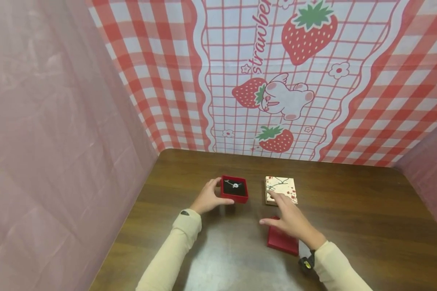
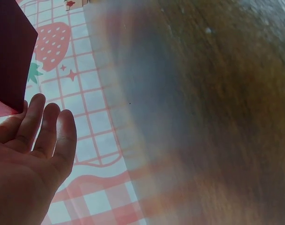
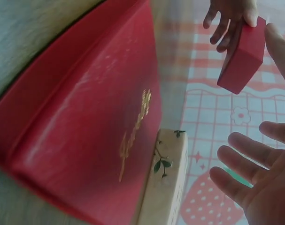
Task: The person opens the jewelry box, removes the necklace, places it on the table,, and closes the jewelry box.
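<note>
My left hand (image 1: 206, 198) grips a small red jewellery box (image 1: 236, 199) between thumb and fingers. The box has no lid on, and inside, a silver chain (image 1: 235, 185) with a round pendant lies on black padding. Seen from the right wrist, this box (image 3: 243, 61) is tilted, with the left thumb at its edge. My right hand (image 1: 290, 218) hovers with spread fingers, nothing in its grasp. Under it lies a red lid (image 1: 282, 243), partly hidden; the right wrist view shows gold lettering (image 3: 135, 131) on it. The right fingertips overlap a cream floral box (image 1: 285, 186) in the head view.
The brown wooden table (image 1: 353, 210) ends at a strawberry-print checked cloth (image 1: 218, 81) behind it. A pink curtain (image 1: 58, 141) hangs along the left side, another (image 1: 429, 169) on the right. A dark device (image 1: 306, 262) is at my right wrist.
</note>
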A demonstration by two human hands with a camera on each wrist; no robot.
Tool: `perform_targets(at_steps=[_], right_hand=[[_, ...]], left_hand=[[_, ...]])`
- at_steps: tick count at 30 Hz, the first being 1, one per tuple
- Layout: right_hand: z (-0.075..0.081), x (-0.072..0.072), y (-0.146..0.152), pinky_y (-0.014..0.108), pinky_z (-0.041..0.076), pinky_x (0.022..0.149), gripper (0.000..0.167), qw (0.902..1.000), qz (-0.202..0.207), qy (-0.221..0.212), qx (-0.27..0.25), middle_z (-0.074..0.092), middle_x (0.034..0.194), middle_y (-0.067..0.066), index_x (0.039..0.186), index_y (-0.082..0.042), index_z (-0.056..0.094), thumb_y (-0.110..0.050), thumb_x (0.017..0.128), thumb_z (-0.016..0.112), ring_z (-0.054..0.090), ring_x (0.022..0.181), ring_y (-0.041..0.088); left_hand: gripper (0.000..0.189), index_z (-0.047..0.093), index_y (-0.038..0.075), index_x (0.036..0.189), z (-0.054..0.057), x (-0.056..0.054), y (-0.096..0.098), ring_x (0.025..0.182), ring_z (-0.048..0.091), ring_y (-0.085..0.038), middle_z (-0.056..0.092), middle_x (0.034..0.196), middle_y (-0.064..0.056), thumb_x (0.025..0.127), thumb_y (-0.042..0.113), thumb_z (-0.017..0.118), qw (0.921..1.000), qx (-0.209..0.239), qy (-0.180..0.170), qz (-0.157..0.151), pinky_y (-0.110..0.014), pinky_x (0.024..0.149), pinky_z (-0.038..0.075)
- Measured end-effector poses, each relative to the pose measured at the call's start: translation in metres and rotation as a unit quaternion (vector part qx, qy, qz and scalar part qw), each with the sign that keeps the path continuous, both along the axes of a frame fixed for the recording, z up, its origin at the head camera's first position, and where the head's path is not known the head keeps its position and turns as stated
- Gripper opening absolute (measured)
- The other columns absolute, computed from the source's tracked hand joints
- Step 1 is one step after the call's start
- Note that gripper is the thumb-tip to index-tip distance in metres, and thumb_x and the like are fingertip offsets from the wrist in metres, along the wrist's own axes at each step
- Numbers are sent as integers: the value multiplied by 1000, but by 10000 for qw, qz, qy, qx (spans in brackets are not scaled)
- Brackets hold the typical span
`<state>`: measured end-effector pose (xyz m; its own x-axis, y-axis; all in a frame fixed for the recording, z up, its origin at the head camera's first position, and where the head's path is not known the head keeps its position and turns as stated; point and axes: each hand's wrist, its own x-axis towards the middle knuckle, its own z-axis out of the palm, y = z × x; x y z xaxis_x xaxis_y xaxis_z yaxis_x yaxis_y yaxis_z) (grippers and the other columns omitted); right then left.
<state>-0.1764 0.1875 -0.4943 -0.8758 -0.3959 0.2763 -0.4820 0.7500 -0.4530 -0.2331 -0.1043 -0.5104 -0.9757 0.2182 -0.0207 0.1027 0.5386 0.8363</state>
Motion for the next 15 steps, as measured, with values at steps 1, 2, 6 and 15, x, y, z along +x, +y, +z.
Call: perform_targets(at_steps=[1,2,6,15], right_hand=[[0,-1,-1,57,48,95,97,10000,-6,-31,-21,58,130,20,143,-4,42,-50,68,84,55,119,36],[1,-1,-2,57,49,94,97,10000,-17,-64,-36,57,130,20,143,-3,42,-49,69,84,55,118,36],[6,-8,-6,58,48,96,97,9995,-35,-268,-191,53,133,21,143,-2,40,-45,69,85,53,120,37],[15,-26,-17,56,47,98,97,9976,196,-481,-460,52,137,21,145,-4,39,-47,71,83,53,122,37]], left_hand=[[99,39,4,146,0,0,0,126,51,-31,49,142,-14,68,42,86,10000,0,-5,-4,-51,103,46],[99,39,4,146,0,0,1,126,50,-31,49,142,-14,68,42,86,10000,0,-16,-6,-51,104,45],[99,39,4,146,-1,2,3,126,51,-31,49,142,-14,68,42,87,10000,5,-31,-22,-52,104,45],[99,40,3,145,-2,3,6,126,51,-31,50,141,-15,67,41,87,10000,10,62,-66,-52,104,44]])
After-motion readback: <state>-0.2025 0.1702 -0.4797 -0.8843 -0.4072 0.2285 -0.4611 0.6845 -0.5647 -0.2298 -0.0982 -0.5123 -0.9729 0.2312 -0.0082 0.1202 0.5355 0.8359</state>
